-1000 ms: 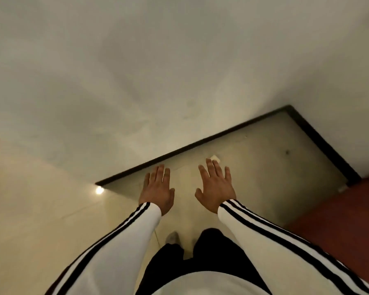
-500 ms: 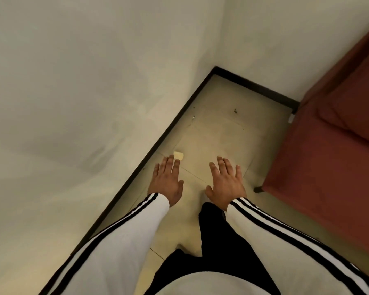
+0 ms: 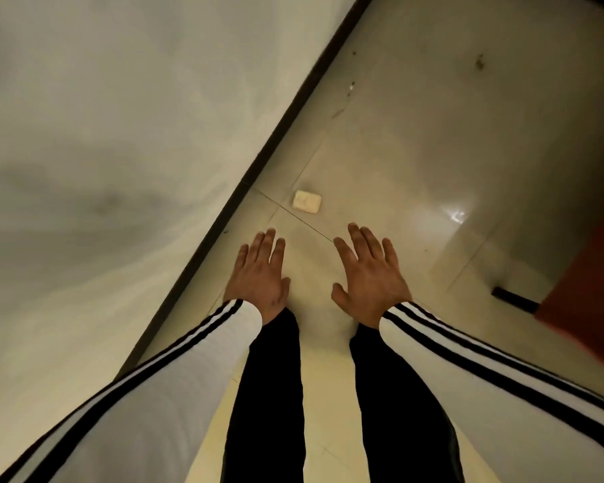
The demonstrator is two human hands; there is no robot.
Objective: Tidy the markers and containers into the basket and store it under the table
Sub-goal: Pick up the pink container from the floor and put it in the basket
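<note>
I look down at my left hand (image 3: 258, 277) and right hand (image 3: 370, 278), both held out palm-down with fingers straight and spread, grasping nothing. White sleeves with black stripes (image 3: 189, 360) cover both arms, above black trousers (image 3: 269, 395). Below lies a glossy pale tiled floor (image 3: 415, 134). A small cream rectangular block (image 3: 306, 201) sits on it just beyond the fingertips, near a black skirting strip (image 3: 276, 141) along a pale wall (image 3: 102, 134). Reddish-brown furniture (image 3: 590, 291) stands at right. Where the markers, containers and basket are, I cannot tell.
</note>
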